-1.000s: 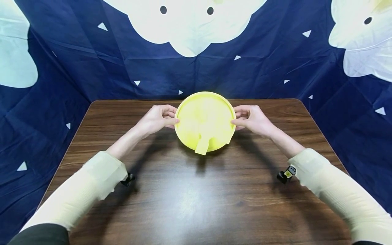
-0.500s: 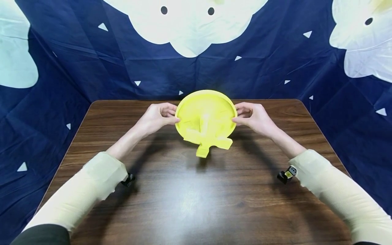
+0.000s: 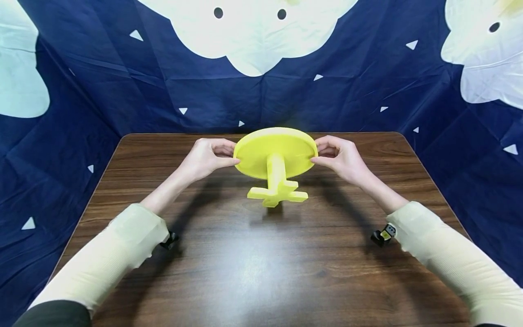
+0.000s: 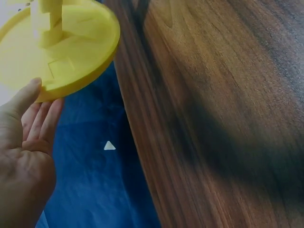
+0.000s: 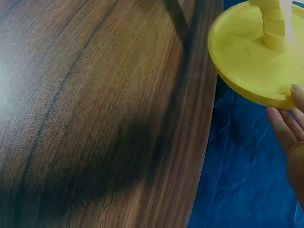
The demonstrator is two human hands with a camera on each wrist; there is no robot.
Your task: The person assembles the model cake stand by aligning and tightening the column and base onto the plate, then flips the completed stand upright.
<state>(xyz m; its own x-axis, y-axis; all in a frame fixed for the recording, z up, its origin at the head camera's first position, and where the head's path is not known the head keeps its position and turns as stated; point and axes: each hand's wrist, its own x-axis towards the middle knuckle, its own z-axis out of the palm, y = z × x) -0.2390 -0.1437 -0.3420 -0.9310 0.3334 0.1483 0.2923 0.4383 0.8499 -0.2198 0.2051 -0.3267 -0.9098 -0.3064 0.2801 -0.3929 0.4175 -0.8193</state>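
Note:
A yellow round disc (image 3: 276, 152) with a short post and a cross-shaped foot (image 3: 278, 194) under it is held above the wooden table (image 3: 261, 254). My left hand (image 3: 210, 157) pinches the disc's left rim and my right hand (image 3: 340, 156) pinches its right rim. The disc lies nearly level, with the foot pointing down, close above the table. The left wrist view shows the disc's underside (image 4: 59, 45) with my thumb on its edge. In the right wrist view the underside (image 5: 256, 57) and post appear with my fingertips at the rim.
A dark blue cloth with white shapes (image 3: 261, 68) hangs behind the table and drapes down both sides. The table's far edge (image 3: 163, 134) lies just beyond the hands. Small black devices sit at both wrists (image 3: 380, 235).
Both hands have tipped the disc from facing me to lying nearly flat, so the post and cross foot now point down at the table. The hands kept their hold on the rim.

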